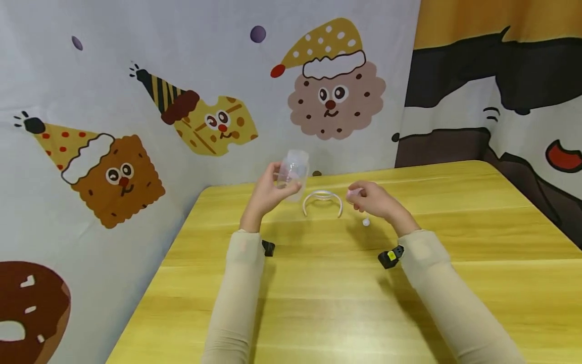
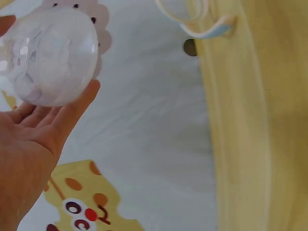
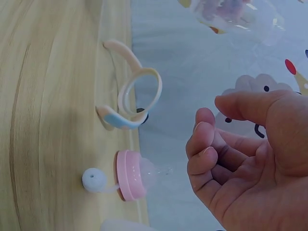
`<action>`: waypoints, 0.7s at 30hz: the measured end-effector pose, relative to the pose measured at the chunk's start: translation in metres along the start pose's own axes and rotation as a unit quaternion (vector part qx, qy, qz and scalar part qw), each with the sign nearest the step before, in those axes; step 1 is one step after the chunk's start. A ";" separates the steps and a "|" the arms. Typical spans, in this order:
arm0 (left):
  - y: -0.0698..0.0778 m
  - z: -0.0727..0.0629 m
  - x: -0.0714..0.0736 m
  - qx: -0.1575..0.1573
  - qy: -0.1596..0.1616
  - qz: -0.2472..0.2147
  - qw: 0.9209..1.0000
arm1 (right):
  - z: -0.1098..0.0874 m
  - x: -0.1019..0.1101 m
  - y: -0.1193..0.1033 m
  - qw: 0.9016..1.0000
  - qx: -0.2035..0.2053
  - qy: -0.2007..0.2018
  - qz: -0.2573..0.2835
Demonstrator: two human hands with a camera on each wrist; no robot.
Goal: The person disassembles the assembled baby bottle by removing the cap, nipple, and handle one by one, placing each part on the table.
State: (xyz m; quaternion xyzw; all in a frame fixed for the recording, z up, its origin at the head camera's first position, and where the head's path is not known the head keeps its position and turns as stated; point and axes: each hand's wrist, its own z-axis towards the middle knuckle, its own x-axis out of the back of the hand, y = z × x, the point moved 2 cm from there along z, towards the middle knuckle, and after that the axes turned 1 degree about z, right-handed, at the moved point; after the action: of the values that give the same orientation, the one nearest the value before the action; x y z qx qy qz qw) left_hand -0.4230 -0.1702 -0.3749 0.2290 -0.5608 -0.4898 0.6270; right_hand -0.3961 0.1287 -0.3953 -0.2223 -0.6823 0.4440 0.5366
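Observation:
My left hand (image 1: 267, 194) grips a clear baby bottle body (image 1: 293, 172) and holds it up above the table. In the left wrist view the thumb is on one side of the bottle (image 2: 57, 57) and the fingers are on the other. My right hand (image 3: 255, 149) hovers with loosely curled fingers and holds nothing; thumb and fingertips are apart. Near it, a pink bottle collar (image 3: 130, 175) with a clear teat (image 3: 148, 172) stands on the table. Beside the collar lies a small white straw weight (image 3: 94, 180). A ring with two curved handles (image 3: 156, 91) stands between the hands.
The wood-grain table (image 1: 318, 303) has its back edge against a cartoon-printed curtain (image 1: 227, 60). Part of a whitish object (image 3: 125, 225) shows at the bottom of the right wrist view; its kind is unclear. Small black cameras (image 1: 390, 258) are on the wrists.

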 end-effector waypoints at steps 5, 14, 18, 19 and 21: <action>-0.014 0.007 -0.003 -0.007 0.018 -0.002 1.000 | -0.005 0.004 -0.003 1.000 0.002 0.006 -0.009; -0.036 0.011 -0.004 0.032 0.063 -0.020 0.997 | -0.010 0.015 -0.006 0.998 -0.011 0.046 -0.032; -0.043 0.009 -0.005 0.051 0.070 -0.022 0.996 | -0.013 0.017 -0.006 0.998 -0.014 0.048 -0.028; -0.045 0.009 -0.005 0.056 0.070 -0.022 0.996 | -0.014 0.017 -0.006 0.998 -0.014 0.048 -0.026; -0.049 0.009 -0.005 0.067 0.071 -0.021 0.995 | -0.015 0.017 -0.007 0.998 -0.013 0.048 -0.024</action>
State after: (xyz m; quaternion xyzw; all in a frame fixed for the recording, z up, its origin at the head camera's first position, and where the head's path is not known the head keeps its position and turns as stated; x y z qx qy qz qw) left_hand -0.4481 -0.1836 -0.4162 0.3167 -0.5413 -0.4468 0.6380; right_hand -0.3867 0.1439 -0.3804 -0.2344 -0.6666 0.4108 0.5762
